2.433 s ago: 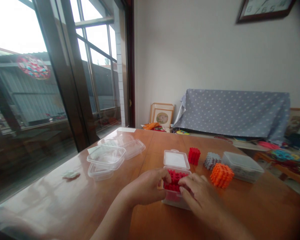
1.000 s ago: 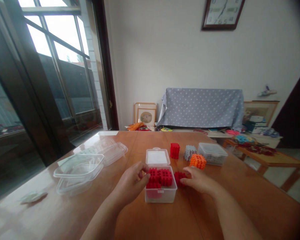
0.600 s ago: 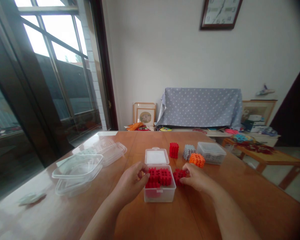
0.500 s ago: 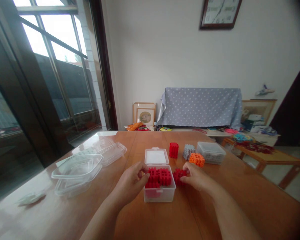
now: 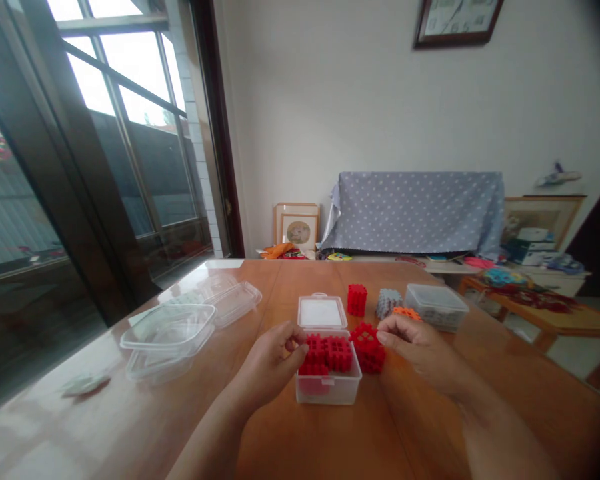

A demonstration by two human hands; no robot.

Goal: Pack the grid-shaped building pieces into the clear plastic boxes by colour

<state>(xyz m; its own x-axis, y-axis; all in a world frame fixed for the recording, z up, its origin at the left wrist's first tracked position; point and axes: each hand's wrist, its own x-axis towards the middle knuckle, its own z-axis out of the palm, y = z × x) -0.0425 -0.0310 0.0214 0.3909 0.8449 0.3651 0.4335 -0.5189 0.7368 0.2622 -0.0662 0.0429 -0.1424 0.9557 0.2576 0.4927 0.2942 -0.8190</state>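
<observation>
An open clear plastic box with its lid folded back holds several red lattice blocks. My left hand is at the box's left side, fingers curled at the edge of a red block inside. Just right of the box, a red piece is tilted up above another red block on the table. My right hand pinches the tilted piece at its right edge. Behind stand a red block, a grey block and a partly hidden orange block.
A closed clear box stands at the right. Clear plastic containers and lids lie at the left of the wooden table, with a small pale packet nearer the left edge.
My right hand has risen slightly, and a red piece now shows tilted up at its fingertips, above the block beside the box. The whole view has shifted a little.
</observation>
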